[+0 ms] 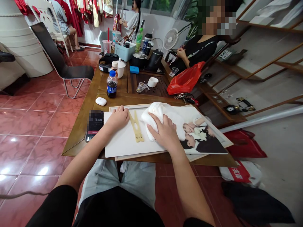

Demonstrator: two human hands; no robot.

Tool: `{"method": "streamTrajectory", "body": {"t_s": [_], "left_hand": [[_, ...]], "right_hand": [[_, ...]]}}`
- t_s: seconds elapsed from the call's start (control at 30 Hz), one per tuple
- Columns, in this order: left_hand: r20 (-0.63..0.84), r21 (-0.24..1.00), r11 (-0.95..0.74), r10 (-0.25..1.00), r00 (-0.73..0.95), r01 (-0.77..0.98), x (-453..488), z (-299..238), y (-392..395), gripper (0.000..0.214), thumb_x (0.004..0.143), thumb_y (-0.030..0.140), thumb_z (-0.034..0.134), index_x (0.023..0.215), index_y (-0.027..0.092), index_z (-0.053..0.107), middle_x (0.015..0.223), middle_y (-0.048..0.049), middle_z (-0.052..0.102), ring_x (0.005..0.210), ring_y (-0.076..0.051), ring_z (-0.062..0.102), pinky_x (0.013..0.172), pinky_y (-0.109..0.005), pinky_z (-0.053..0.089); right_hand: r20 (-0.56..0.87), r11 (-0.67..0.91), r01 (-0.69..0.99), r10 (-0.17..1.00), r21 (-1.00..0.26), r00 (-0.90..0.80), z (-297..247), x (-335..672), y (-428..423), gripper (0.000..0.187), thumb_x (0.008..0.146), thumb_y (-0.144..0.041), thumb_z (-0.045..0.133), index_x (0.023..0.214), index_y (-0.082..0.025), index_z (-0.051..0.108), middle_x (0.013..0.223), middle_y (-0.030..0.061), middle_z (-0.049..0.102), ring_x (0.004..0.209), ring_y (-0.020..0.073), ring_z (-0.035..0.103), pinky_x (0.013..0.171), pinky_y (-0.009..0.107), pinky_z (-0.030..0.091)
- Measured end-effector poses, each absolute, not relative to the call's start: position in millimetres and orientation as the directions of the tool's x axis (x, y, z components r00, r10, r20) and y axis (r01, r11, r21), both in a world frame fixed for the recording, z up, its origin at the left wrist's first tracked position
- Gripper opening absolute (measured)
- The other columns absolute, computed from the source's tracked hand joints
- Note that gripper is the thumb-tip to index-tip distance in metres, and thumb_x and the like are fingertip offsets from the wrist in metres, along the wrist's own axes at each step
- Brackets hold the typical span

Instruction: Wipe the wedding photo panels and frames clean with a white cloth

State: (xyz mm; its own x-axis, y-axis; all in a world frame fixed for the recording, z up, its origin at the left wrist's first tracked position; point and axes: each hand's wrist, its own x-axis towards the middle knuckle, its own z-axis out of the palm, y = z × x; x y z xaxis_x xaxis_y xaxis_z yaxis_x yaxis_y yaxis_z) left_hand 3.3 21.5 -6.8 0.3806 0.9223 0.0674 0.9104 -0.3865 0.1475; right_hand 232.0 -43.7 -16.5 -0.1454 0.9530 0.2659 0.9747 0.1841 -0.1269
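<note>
A large photo print lies on the table in front of me, a couple pictured at its right end and the rest mostly white. Wrapped around a bunched white cloth, my right hand presses it against the middle of the print. My left hand rests on the print's white left part, fingers laid down on the surface. Between the hands is a flat yellowish plastic piece with a cut-out. Pale frame or board edges show beneath the print.
Left of the print are a phone, a white earbud case and a cola bottle. Beyond lie a small white cup, keys and a red plastic bag. A person in black sits at the far right.
</note>
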Motion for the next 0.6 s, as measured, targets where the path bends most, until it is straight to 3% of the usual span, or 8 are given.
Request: {"method": "streamTrajectory", "body": {"t_s": [0.37, 0.6], "left_hand": [[0.060, 0.144, -0.384, 0.923, 0.379, 0.912, 3, -7, 21, 0.038, 0.106, 0.023, 0.031, 0.123, 0.007, 0.062, 0.124, -0.0218, 0.062, 0.120, -0.034, 0.059, 0.102, -0.048, 0.044], [0.055, 0.124, -0.387, 0.922, 0.383, 0.914, 4, -7, 20, 0.038, 0.106, 0.022, 0.030, 0.122, 0.007, 0.061, 0.125, -0.0221, 0.062, 0.119, -0.035, 0.059, 0.100, -0.048, 0.045]], "right_hand": [[0.362, 0.184, 0.978, 0.922, -0.097, -0.137, -34, 250, -124, 0.054, 0.102, -0.051, 0.044, 0.153, -0.033, 0.050, 0.132, 0.0148, 0.052, 0.122, 0.0350, 0.053, 0.100, 0.053, 0.046], [0.453, 0.319, 0.942, 0.859, -0.104, -0.241, -37, 241, -129, 0.050, 0.100, -0.046, 0.051, 0.148, -0.034, 0.057, 0.133, 0.0133, 0.053, 0.122, 0.0324, 0.054, 0.104, 0.052, 0.042]]}}
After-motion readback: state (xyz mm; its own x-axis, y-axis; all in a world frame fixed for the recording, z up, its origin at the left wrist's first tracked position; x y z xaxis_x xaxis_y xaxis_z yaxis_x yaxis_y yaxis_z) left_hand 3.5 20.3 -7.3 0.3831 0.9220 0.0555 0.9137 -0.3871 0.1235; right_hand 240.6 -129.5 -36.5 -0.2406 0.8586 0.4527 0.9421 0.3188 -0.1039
